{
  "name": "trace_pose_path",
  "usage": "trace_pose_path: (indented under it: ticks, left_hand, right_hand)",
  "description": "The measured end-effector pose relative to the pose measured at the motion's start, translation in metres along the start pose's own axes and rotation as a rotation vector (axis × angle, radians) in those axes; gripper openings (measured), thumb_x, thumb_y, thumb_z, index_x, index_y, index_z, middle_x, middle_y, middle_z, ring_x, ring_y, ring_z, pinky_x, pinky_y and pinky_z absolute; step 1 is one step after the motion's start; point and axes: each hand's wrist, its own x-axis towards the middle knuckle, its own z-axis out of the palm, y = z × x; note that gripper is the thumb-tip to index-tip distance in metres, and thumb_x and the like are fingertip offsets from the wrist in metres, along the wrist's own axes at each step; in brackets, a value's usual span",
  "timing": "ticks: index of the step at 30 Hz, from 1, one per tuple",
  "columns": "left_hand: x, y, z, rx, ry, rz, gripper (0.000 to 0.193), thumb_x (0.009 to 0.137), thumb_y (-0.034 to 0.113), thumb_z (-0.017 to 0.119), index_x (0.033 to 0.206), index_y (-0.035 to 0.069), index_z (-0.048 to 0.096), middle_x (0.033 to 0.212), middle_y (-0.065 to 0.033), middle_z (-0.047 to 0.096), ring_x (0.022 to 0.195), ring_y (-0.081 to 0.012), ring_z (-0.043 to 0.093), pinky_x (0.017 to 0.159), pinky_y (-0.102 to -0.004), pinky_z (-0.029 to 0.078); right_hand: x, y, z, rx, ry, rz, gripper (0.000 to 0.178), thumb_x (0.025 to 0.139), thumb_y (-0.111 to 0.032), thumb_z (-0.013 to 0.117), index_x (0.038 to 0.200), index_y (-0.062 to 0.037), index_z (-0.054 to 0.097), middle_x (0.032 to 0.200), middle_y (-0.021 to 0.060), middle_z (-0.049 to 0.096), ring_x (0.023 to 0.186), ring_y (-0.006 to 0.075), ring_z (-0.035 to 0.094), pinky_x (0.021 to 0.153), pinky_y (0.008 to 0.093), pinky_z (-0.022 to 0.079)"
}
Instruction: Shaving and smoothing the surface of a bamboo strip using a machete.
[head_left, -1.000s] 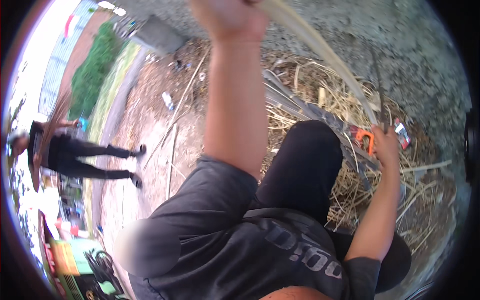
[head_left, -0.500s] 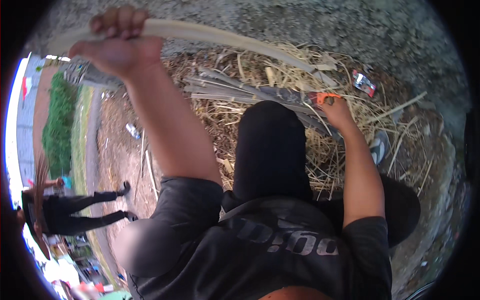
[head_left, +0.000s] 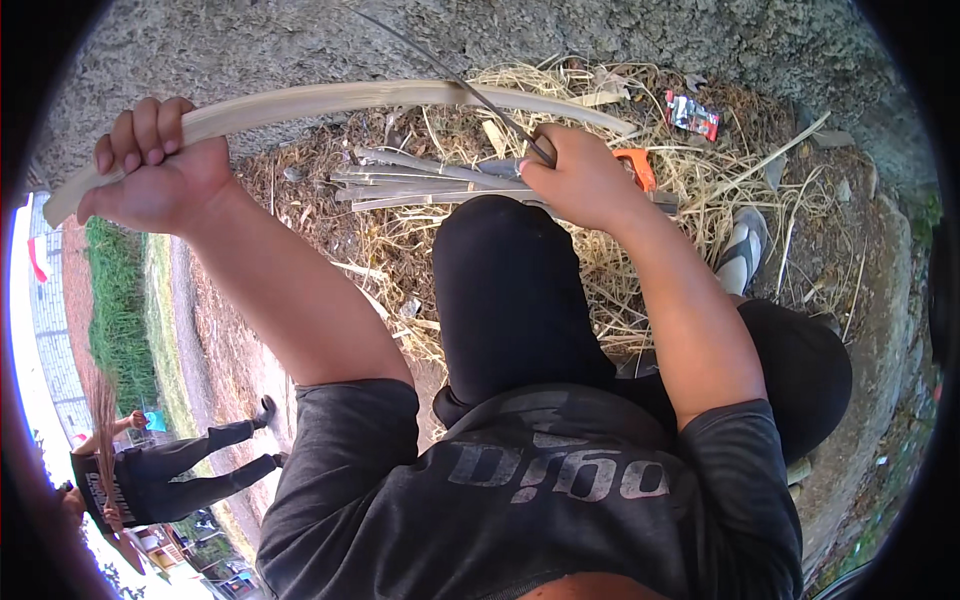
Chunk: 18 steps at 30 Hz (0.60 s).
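My left hand is wrapped round one end of a long pale bamboo strip, which curves across the upper part of the view. In my right hand is a long, narrow, dark blade, probably a long knife; its grip is hidden by my fingers. The blade slants up and left, crossing the strip nearer its far right end. Just right of my right hand lies an orange tool handle. A bundle of split bamboo strips lies beyond my knee.
Curly pale shavings cover the ground round my foot. A shiny red-and-silver packet lies near the rough grey wall. Off to the left, another person in dark clothes stands holding a bundle of thin sticks.
My right hand has left the orange handle and now grips the dark blade, raised across the bamboo strip. My left hand has moved left and lower, still holding the strip.
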Motion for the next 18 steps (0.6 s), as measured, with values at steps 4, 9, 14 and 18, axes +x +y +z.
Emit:
trace_pose_path:
  ticks: [4, 9, 14, 18]
  left_hand:
    - [0.002, 0.001, -0.007, 0.017, 0.003, 0.008, 0.073, 0.083, 0.086, 0.022, 0.071, 0.018, 0.045, 0.058, 0.006, 0.032, 0.048, -0.0076, 0.026, 0.041, -0.0206, 0.022]
    - [0.001, -0.004, -0.009, 0.076, 0.068, 0.016, 0.074, 0.079, 0.089, 0.024, 0.069, 0.018, 0.043, 0.056, 0.0058, 0.031, 0.046, -0.0075, 0.027, 0.041, -0.0202, 0.023]
    - [0.001, -0.003, -0.004, 0.072, 0.102, 0.01, 0.075, 0.081, 0.088, 0.021, 0.069, 0.017, 0.043, 0.056, 0.005, 0.032, 0.046, -0.0086, 0.027, 0.041, -0.0207, 0.023]
    - [0.005, 0.0, -0.007, 0.17, 0.17, 0.063, 0.075, 0.084, 0.086, 0.017, 0.07, 0.017, 0.042, 0.057, 0.0043, 0.032, 0.046, -0.0091, 0.027, 0.041, -0.0214, 0.023]
  right_hand:
    - [0.006, 0.04, 0.004, -0.104, 0.015, 0.19, 0.032, 0.084, -0.03, 0.06, 0.091, 0.001, 0.06, 0.084, 0.0201, 0.064, 0.083, 0.0357, 0.063, 0.075, 0.0446, 0.048]
    - [-0.004, 0.134, -0.008, -0.176, -0.002, 0.504, 0.043, 0.085, -0.036, 0.058, 0.105, 0.0012, 0.064, 0.1, 0.0248, 0.068, 0.097, 0.0389, 0.065, 0.083, 0.0469, 0.05]
    - [-0.005, 0.128, 0.008, -0.221, 0.16, 0.414, 0.044, 0.084, -0.037, 0.058, 0.105, 0.0017, 0.063, 0.1, 0.0237, 0.068, 0.095, 0.0383, 0.066, 0.083, 0.0474, 0.051]
    - [-0.003, 0.055, 0.026, -0.03, 0.171, 0.243, 0.036, 0.083, -0.032, 0.059, 0.095, 0.0014, 0.061, 0.09, 0.023, 0.068, 0.09, 0.0394, 0.066, 0.078, 0.048, 0.051]
